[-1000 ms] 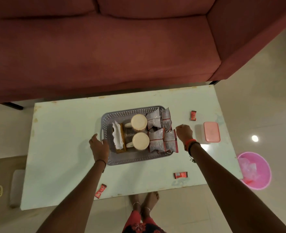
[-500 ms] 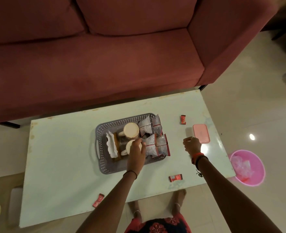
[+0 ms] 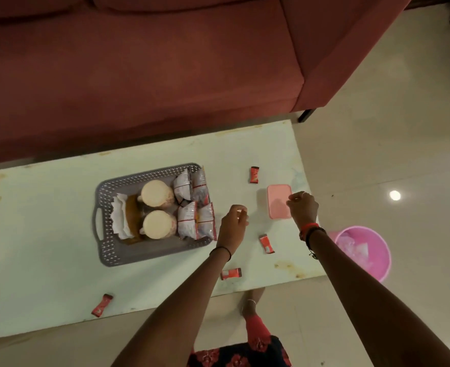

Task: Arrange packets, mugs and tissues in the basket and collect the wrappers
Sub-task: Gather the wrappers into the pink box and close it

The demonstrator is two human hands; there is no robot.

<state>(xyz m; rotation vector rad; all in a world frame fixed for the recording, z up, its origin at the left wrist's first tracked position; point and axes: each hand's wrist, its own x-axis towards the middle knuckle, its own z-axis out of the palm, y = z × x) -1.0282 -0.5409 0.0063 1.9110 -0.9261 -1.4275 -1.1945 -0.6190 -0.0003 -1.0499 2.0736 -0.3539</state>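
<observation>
Table, basket lengthwise along it

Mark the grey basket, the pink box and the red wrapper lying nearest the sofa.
grey basket (image 3: 149, 249): head view, bare part by its near edge.
pink box (image 3: 277, 201): head view, middle of its top.
red wrapper nearest the sofa (image 3: 254, 175): head view, its middle.

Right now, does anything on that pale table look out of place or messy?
Yes: four small red wrappers lie loose on the pale table, outside the grey plastic basket: one beyond the pink lidded box, two nearer the front edge, one far left. Nothing else stands out.
</observation>
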